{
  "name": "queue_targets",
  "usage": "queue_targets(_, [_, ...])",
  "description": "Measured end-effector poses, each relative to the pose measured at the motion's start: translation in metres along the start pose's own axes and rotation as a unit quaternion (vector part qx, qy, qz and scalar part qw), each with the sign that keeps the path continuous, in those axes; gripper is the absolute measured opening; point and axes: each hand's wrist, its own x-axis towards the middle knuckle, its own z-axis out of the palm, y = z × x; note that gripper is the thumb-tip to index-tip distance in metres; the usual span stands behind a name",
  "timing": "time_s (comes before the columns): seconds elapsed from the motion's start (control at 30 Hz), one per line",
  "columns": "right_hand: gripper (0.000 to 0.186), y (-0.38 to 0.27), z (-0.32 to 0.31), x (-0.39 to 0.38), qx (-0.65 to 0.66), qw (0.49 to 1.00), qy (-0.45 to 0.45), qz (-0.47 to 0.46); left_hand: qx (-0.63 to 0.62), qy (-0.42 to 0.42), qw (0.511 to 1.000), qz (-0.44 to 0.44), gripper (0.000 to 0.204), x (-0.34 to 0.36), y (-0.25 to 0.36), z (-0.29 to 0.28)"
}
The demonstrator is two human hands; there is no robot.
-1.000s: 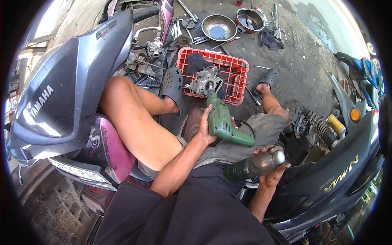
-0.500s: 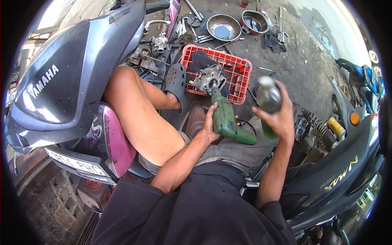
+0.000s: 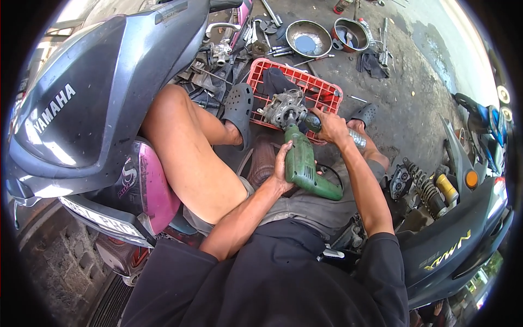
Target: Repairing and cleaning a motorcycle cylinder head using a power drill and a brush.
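My left hand [image 3: 282, 168] is closed around the body of a green electric drill [image 3: 303, 166]. The drill's bit end reaches into a grey metal engine part [image 3: 284, 104] resting on an upturned-looking red plastic crate [image 3: 330, 87]. My right hand [image 3: 332, 128] grips a see-through bottle [image 3: 357, 138], tipped so that its dark end lies beside the drill's tip and the engine part. The fingers hide the middle of the bottle. Whether liquid is coming out cannot be made out. A dark cloth [image 3: 275, 82] lies on the crate behind the engine part.
A grey scooter [image 3: 103, 92] stands close on my left, another dark scooter [image 3: 447, 245] on my right. Beyond the crate are a metal basin [image 3: 327, 44], a red pot [image 3: 336, 26] and scattered tools. A coil-spring shock absorber [image 3: 427, 188] lies at right, near my dark clogs [image 3: 238, 111].
My right hand has moved forward and left from above my thigh, lowering the bottle from upright to tipped beside the engine part. My left hand stays on the drill.
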Motion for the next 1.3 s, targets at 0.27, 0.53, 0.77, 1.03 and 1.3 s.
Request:
queue_targets(0.27, [0.077,0.000,0.006,0.013,-0.044,0.999,0.000,-0.021,-0.002,-0.012,1.000,0.002,0.061,-0.002,0.001,0.005])
queue_targets(0.53, [0.071,0.002,0.023,0.019,-0.073,0.997,0.001,-0.011,0.006,-0.010,1.000,0.002,0.059,-0.001,0.003,0.007])
queue_targets(0.77, [0.063,-0.004,0.025,0.019,-0.051,0.998,0.018,-0.010,0.006,-0.001,1.000,0.003,0.061,-0.001,0.003,0.005])
queue_targets(1.03, [0.060,-0.004,0.032,0.024,-0.046,0.998,0.038,-0.004,0.023,0.009,1.000,0.007,0.062,-0.002,0.003,0.005])
queue_targets(1.3, [0.054,-0.001,0.033,0.021,-0.020,0.997,0.079,-0.005,0.033,0.008,0.999,-0.002,0.059,-0.003,0.005,0.009])
